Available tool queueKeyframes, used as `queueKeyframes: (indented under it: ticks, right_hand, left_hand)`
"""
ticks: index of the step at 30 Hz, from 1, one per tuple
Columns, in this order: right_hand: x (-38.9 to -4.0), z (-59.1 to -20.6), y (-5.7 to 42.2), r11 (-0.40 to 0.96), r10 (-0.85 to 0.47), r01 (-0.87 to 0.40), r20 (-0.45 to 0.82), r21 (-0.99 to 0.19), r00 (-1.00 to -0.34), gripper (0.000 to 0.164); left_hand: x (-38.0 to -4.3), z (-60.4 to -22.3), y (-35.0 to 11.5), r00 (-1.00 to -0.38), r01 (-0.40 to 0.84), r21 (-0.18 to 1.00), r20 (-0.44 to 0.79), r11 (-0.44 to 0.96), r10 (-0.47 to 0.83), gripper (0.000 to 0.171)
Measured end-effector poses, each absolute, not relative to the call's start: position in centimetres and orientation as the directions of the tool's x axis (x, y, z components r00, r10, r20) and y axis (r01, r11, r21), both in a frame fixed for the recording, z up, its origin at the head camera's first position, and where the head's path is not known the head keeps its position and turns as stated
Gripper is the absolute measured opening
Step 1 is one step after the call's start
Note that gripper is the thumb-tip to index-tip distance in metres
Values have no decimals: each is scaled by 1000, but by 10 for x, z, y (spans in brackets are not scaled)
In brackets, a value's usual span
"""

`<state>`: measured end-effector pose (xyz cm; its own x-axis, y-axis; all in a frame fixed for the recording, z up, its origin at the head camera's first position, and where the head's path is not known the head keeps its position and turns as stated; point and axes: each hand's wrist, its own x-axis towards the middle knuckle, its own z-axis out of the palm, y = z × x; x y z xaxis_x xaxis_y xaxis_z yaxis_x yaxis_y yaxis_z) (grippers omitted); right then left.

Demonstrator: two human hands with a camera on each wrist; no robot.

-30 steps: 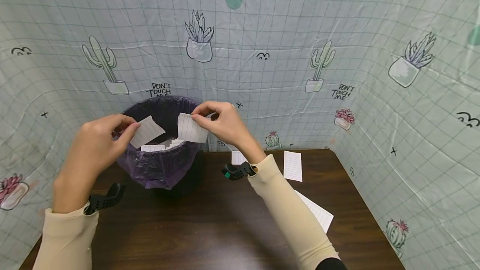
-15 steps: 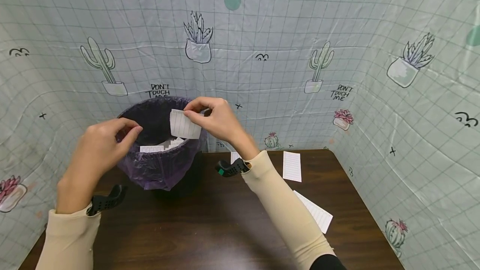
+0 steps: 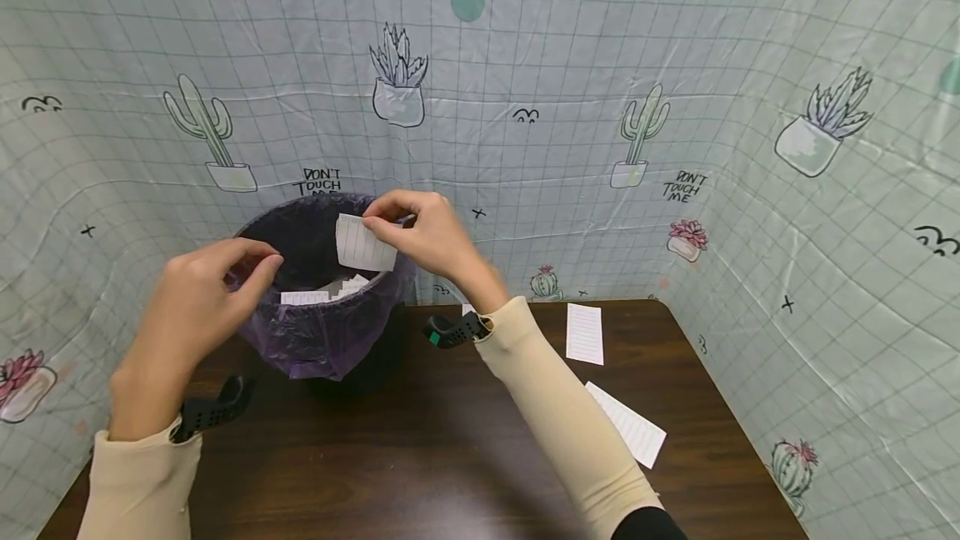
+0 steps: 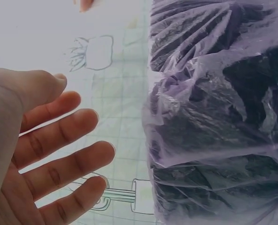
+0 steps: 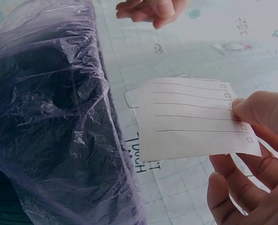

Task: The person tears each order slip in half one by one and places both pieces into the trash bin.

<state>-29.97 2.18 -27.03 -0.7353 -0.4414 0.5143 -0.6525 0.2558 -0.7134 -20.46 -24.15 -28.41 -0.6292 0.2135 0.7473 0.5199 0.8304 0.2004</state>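
My right hand (image 3: 429, 233) pinches a torn piece of lined paper (image 3: 363, 245) by its upper edge, over the mouth of the bin (image 3: 322, 340) with its purple plastic liner. Printed lines and small checkboxes show on the piece of paper (image 5: 190, 119) in the right wrist view. Over the bin's near left rim, my left hand (image 3: 206, 290) holds nothing, thumb and forefinger tips close to each other. Its other fingers (image 4: 78, 161) spread loosely beside the liner in the left wrist view. White paper scraps (image 3: 306, 297) lie inside the bin.
To the right, a lined sheet (image 3: 584, 334) lies on the dark wooden table (image 3: 450, 440), with more lined paper (image 3: 628, 426) nearer the front. Another sheet is mostly hidden behind my right wrist. A cactus-print curtain (image 3: 525, 157) encloses the back and sides.
The left hand has let go of its torn paper piece, which has gone from view over the bin. My right hand, still pinching its piece, has shifted slightly left.
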Motion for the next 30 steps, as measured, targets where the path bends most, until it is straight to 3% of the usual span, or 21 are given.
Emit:
queueKeyframes:
  ticks: [30]
  right_hand:
    - [-309, -273, 7, 317, -459, -605, 440, -731, -772, 17]
  left_hand:
    - [-194, -292, -243, -569, 583, 283, 811, 761, 135, 18]
